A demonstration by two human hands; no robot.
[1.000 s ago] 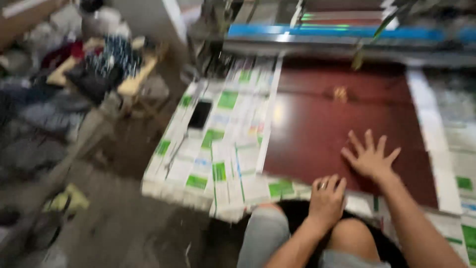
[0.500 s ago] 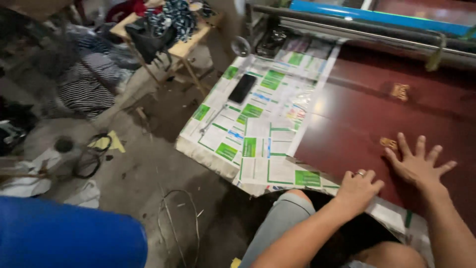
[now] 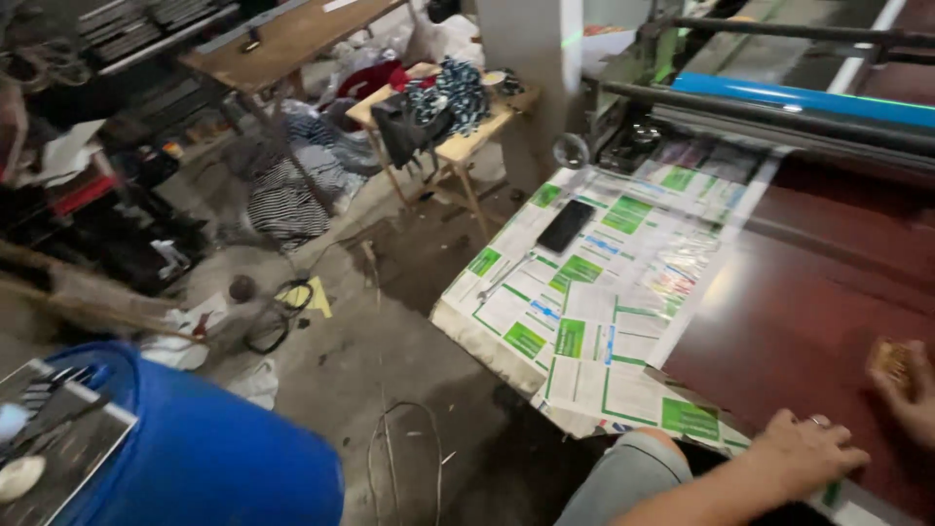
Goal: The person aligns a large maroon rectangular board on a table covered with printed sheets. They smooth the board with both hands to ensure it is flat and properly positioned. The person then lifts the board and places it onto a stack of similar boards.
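Note:
My left hand (image 3: 808,453) rests palm down on the near edge of a dark red table top (image 3: 799,312), just past my knee (image 3: 628,477), and holds nothing. At the right border only part of my right hand (image 3: 914,394) shows. It lies flat on the red surface, its fingers against a small golden-brown piece (image 3: 888,358). White and green printed sheets (image 3: 604,292) under clear film cover the table's left part. A black phone (image 3: 565,225) lies on them.
A blue barrel (image 3: 209,453) stands at the lower left with a tray of tools on it. Cables (image 3: 278,321) and wire lie on the concrete floor. A small wooden table (image 3: 448,112) holds piled clothes. A machine with a blue roller (image 3: 808,97) runs behind the table.
The view has swung left and down, bringing the blue barrel and more floor into sight. My right hand has slid to the frame's right edge, beside the brown piece; the left hand stays on the table edge.

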